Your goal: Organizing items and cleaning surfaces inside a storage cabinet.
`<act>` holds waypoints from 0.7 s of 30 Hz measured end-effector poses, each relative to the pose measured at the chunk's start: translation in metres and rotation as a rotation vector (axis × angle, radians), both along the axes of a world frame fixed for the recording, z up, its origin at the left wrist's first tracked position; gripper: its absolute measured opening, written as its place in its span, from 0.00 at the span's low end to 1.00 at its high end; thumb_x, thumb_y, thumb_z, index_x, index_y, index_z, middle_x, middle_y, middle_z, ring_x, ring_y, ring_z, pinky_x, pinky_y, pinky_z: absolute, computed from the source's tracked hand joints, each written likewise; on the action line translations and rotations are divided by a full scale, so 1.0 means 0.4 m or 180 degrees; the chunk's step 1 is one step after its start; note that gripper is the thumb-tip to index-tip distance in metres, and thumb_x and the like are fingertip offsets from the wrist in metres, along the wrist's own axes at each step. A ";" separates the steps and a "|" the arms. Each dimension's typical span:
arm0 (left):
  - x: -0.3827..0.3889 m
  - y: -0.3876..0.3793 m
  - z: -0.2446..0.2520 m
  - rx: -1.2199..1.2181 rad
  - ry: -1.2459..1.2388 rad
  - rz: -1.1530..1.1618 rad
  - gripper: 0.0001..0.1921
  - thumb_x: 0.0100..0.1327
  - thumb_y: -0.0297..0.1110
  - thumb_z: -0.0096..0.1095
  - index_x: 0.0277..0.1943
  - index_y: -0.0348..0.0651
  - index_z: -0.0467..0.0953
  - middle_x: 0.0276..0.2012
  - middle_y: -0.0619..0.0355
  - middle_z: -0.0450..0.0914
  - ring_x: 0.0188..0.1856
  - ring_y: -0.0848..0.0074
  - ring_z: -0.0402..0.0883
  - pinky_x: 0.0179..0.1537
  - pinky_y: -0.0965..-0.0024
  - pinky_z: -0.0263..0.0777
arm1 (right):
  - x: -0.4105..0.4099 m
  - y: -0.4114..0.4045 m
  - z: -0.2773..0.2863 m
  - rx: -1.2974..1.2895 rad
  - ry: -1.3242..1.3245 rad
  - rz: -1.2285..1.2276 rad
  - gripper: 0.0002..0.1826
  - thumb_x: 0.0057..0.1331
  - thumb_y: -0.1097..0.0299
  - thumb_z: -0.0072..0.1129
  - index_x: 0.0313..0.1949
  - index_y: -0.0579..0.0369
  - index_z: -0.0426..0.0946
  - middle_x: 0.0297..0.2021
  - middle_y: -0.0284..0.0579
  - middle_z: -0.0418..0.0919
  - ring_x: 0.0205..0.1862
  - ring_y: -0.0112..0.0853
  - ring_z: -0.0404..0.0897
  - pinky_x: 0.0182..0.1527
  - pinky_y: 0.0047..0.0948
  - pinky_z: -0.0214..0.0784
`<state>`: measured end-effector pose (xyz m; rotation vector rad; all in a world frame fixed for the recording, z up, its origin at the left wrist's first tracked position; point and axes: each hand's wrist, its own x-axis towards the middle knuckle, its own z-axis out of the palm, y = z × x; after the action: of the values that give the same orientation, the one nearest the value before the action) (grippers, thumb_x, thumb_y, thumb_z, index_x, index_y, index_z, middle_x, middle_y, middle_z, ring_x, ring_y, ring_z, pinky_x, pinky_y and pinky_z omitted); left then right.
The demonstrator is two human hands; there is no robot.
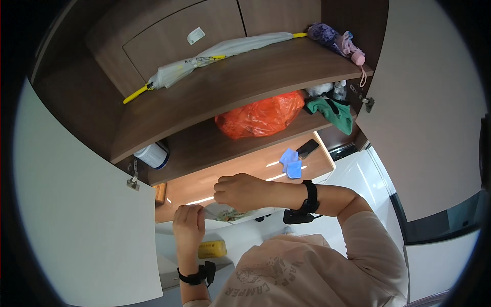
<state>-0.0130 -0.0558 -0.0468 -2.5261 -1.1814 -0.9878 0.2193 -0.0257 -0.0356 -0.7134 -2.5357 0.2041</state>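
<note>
A clear plastic bag with a green and orange print (229,213) hangs in front of my body, below the open cabinet. My left hand (188,222) pinches its upper left edge between thumb and fingers. Just right of it, my right hand (239,190) is curled at the bag's top, with its fingertips partly hidden; its grip seems to be on the rim. The right forearm covers part of the bag. Both wrists wear black straps with small black devices.
Open doors (84,207) (425,107) flank the cabinet. On its shelves lie a folded long umbrella (230,48), a purple compact umbrella (326,37), an orange plastic bag (264,115), a green cloth (333,113) and a white canister (152,154). A wooden top (245,169) below holds blue cloths (291,163) and a phone (307,148).
</note>
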 end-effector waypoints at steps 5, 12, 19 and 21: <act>-0.001 0.008 -0.025 -0.0077 -0.0106 -0.0037 0.05 0.52 0.22 0.64 0.32 0.39 0.75 0.29 0.53 0.75 0.32 0.59 0.76 0.35 0.60 0.71 | 0.001 -0.008 -0.012 0.0106 0.0034 -0.0144 0.06 0.59 0.69 0.58 0.34 0.57 0.76 0.34 0.41 0.74 0.42 0.36 0.75 0.42 0.34 0.73; 0.018 0.009 0.000 0.0033 -0.0135 -0.0137 0.06 0.52 0.21 0.64 0.33 0.38 0.74 0.29 0.53 0.75 0.32 0.59 0.76 0.34 0.60 0.71 | -0.020 -0.024 -0.007 0.0187 -0.0014 -0.0199 0.06 0.59 0.70 0.58 0.33 0.58 0.73 0.33 0.43 0.73 0.40 0.37 0.76 0.40 0.34 0.73; -0.011 0.014 0.007 0.0003 -0.0321 -0.0195 0.07 0.51 0.22 0.67 0.33 0.36 0.75 0.31 0.53 0.78 0.34 0.60 0.78 0.35 0.61 0.73 | -0.016 0.005 -0.024 0.0190 -0.0051 -0.0054 0.08 0.53 0.73 0.60 0.33 0.59 0.73 0.34 0.43 0.73 0.40 0.37 0.75 0.40 0.34 0.73; -0.027 0.016 -0.003 -0.0025 -0.0244 -0.0180 0.07 0.51 0.22 0.67 0.32 0.37 0.75 0.31 0.53 0.79 0.34 0.60 0.78 0.35 0.61 0.73 | -0.013 0.012 -0.008 0.0175 -0.0153 -0.0107 0.09 0.52 0.73 0.60 0.33 0.58 0.73 0.34 0.43 0.73 0.41 0.38 0.75 0.41 0.34 0.72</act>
<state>-0.0237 -0.0493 -0.0480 -2.5621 -1.1420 -1.1045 0.2142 -0.0210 -0.0387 -0.7471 -2.5621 0.1067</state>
